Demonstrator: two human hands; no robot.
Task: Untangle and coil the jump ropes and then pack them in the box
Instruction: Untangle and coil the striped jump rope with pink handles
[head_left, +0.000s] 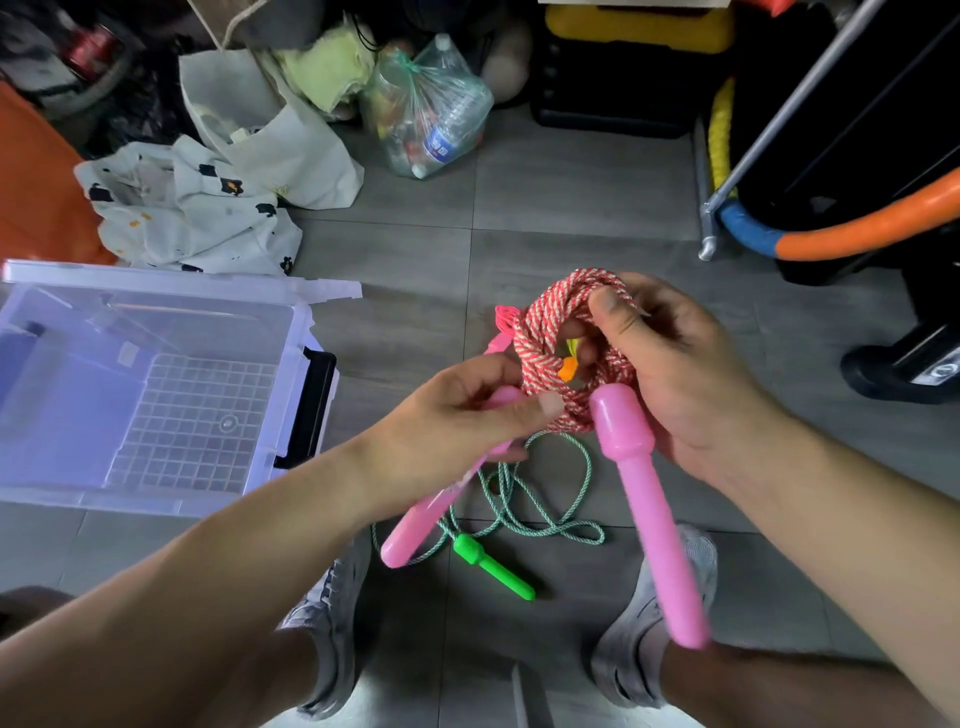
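Red-and-white rope coil (566, 343) held up in right hand (675, 374), thumb over its loops | left hand (467, 410) grips one pink handle (431, 504) beside the coil | second pink handle (644, 499) hangs below right hand | green rope (519, 499) lies loose on floor (571, 208) beneath | clear box (197, 415) open at left

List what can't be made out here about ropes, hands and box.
Head view:
- Green rope: one green handle shows; the rest runs under the left hand and the pink handle it grips.
- Orange-yellow bit inside the red-and-white coil: mostly covered by coil and right hand.
- Box: left part cut off by frame edge.
- Other pink handle: tip blurred.
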